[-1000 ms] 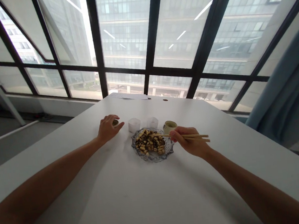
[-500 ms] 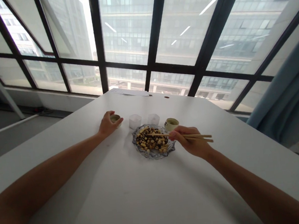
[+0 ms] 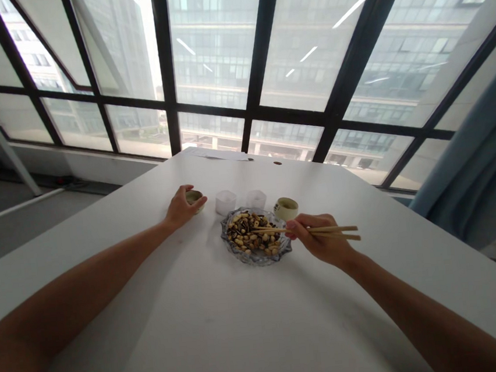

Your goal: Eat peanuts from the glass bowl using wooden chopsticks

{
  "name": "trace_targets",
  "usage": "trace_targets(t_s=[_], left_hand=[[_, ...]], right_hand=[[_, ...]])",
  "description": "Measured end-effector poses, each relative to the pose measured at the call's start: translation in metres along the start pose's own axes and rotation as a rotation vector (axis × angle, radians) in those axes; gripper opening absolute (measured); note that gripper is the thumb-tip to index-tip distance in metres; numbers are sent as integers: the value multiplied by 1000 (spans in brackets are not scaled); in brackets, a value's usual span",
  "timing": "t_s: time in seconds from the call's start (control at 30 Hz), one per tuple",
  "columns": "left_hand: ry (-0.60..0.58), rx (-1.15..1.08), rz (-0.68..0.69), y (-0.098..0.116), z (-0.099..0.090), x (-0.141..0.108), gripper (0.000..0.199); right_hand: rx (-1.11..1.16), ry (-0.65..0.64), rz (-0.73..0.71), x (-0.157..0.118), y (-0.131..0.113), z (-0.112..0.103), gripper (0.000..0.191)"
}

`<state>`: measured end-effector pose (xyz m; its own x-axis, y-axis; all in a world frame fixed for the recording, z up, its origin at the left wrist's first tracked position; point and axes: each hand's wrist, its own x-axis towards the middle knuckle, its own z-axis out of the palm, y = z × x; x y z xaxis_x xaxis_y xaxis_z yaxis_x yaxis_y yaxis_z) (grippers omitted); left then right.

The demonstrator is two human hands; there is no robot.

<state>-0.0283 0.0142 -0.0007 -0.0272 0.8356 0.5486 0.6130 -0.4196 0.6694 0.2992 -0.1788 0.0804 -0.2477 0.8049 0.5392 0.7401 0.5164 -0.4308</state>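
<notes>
Dark characters are running down the side of the pale green cup [image 3: 286, 208], but from where I'm standing they are too small to read. White sheets [image 3: 221, 154] are lying at the far end of the white table [image 3: 178, 333]; I can't tell whether they are bearing any print.

A ruffled glass dish [image 3: 259, 261] is sitting mid-table, holding a heap of nuts and seeds [image 3: 257, 240]. The left translucent cup [image 3: 225, 202] and the right translucent cup [image 3: 256, 199] are standing just beyond it, the dish's rim partly hiding the right one. Both are standing in the way between the greenish cup [image 3: 195, 198] on the left and the lettered one on the right.

The left hand [image 3: 181, 207] is curling around that greenish cup, thumb and fingers bent about its side. The right hand [image 3: 321, 240] is gripping a pair of chopsticks [image 3: 333, 231] with closed fingers, just in front of the lettered cup. The chopstick tips are reaching over the rim and meeting the heap; whether they are pinching a piece, I can't tell.

Dark window frames [image 3: 167, 71] are rising behind the table, and a blue curtain [image 3: 481, 146] is hanging at the right.
</notes>
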Motion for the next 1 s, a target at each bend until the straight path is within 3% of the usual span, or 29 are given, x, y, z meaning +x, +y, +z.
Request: trace_targets(t_s=[0.43, 0.7, 1.0], left_hand=[[4, 2, -2, 1, -1, 0, 60], [-4, 16, 17, 2, -1, -1, 62], [-7, 3, 19, -1, 1, -1, 62]], right_hand=[[129, -5, 3, -1, 1, -1, 55], [527, 289, 355, 11, 13, 0, 57], [641, 315, 443, 17, 26, -4, 58]])
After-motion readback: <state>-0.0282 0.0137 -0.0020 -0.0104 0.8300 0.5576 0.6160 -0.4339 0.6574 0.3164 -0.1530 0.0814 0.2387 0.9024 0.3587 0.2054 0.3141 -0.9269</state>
